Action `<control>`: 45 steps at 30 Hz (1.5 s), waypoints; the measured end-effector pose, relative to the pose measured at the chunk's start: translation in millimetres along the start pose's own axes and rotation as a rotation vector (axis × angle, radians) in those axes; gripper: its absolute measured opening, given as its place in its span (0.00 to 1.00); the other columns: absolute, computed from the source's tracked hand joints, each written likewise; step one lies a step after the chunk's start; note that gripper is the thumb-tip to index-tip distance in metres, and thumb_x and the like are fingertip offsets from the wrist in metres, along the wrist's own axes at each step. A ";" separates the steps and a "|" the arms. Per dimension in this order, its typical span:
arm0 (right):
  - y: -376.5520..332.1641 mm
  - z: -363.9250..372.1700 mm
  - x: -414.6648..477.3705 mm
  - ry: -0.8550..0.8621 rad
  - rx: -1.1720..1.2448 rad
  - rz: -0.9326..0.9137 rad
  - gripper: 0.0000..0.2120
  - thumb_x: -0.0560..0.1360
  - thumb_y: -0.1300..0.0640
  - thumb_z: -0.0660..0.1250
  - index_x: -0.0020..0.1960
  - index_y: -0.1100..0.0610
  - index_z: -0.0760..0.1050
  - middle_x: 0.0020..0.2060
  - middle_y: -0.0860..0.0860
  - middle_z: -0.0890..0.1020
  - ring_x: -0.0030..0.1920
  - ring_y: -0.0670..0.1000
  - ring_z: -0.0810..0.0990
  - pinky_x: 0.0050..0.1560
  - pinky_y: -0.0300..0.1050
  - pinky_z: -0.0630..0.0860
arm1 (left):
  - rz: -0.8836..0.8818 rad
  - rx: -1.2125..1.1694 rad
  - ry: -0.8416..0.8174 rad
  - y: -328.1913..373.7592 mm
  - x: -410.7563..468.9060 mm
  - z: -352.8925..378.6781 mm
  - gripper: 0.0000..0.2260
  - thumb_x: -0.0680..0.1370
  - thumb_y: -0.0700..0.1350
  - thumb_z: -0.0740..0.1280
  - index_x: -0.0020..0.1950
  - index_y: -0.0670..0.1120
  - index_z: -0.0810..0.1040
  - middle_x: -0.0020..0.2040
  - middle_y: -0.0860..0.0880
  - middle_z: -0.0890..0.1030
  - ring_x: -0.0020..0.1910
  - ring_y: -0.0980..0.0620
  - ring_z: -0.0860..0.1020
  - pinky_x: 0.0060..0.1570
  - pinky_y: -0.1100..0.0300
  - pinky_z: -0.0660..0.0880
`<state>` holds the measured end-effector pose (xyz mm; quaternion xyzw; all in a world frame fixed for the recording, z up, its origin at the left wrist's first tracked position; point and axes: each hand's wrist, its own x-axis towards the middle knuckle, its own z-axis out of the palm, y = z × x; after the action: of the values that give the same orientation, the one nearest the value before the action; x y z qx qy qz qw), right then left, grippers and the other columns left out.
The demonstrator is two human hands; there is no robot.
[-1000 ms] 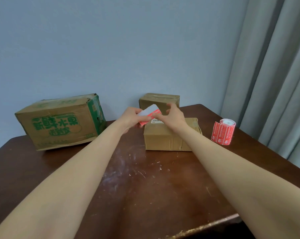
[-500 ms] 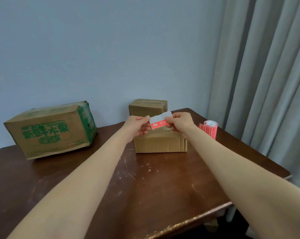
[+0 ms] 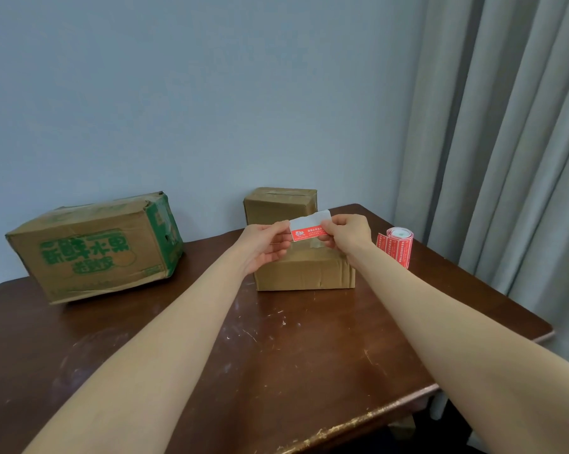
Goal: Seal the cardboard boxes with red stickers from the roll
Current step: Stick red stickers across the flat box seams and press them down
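The red sticker (image 3: 307,233) is held up in the air between both hands, just above the top of the small box (image 3: 304,273) nearest the person and not touching it. A strip of white backing paper (image 3: 309,220) stands up behind its upper edge. The left hand (image 3: 265,245) pinches the sticker's left end between thumb and fingertips, with the other fingers curled loosely underneath. The right hand (image 3: 345,234) pinches the right end the same way, its fingers bunched over the corner. This looks like the peeling step: the sticker seems to be coming away from its backing, though how far it has come free is too small to tell. No red sticker shows on any box, but the hands hide much of the small box's top. The next move likely calls for freeing the sticker fully, keeping it flat so it does not fold onto itself, then lowering it across the flap seam of the small box and pressing it down. A second box (image 3: 279,204) sits right behind the first, against the wall. The roll (image 3: 396,245) of red stickers stands on its side to the right, near the curtain (image 3: 505,158). A larger box with green print (image 3: 93,247) sits well apart on the left of the scratched brown table (image 3: 276,355).
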<state>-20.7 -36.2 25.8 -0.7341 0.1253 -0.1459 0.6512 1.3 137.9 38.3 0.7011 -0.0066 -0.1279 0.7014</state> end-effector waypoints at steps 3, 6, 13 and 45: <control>0.0 1.1 -0.2 0.000 -0.009 -0.007 0.08 0.78 0.60 0.67 0.53 0.64 0.80 0.38 0.54 0.83 0.33 0.45 0.80 0.32 0.33 0.75 | -0.001 0.003 -0.014 0.4 -0.4 -1.1 0.06 0.76 0.43 0.70 0.48 0.40 0.81 0.37 0.47 0.81 0.34 0.55 0.78 0.35 0.63 0.77; -0.2 1.4 -0.5 0.007 -0.015 -0.020 0.08 0.78 0.60 0.67 0.52 0.63 0.81 0.37 0.53 0.83 0.33 0.44 0.80 0.32 0.33 0.75 | -0.011 0.017 -0.027 1.2 -0.9 -1.5 0.06 0.76 0.41 0.69 0.51 0.39 0.80 0.38 0.47 0.81 0.34 0.55 0.79 0.35 0.63 0.77; -0.7 6.2 0.2 0.080 -0.218 -0.108 0.19 0.74 0.56 0.71 0.63 0.60 0.74 0.54 0.52 0.80 0.52 0.50 0.80 0.51 0.43 0.76 | 0.000 0.009 -0.003 2.3 -1.1 3.5 0.03 0.77 0.39 0.68 0.48 0.40 0.80 0.36 0.47 0.80 0.32 0.55 0.77 0.33 0.64 0.76; -7.0 12.4 -8.5 -0.179 -0.221 -0.195 0.06 0.71 0.50 0.73 0.43 0.53 0.85 0.44 0.50 0.85 0.55 0.52 0.79 0.59 0.51 0.76 | 0.081 0.099 -0.066 8.7 -2.6 13.0 0.03 0.75 0.39 0.70 0.45 0.41 0.84 0.51 0.45 0.83 0.48 0.52 0.82 0.43 0.59 0.79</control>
<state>-24.0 -20.8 31.0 -0.8200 0.0105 -0.1278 0.5578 -2.2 125.5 47.5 0.7294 -0.0644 -0.1221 0.6700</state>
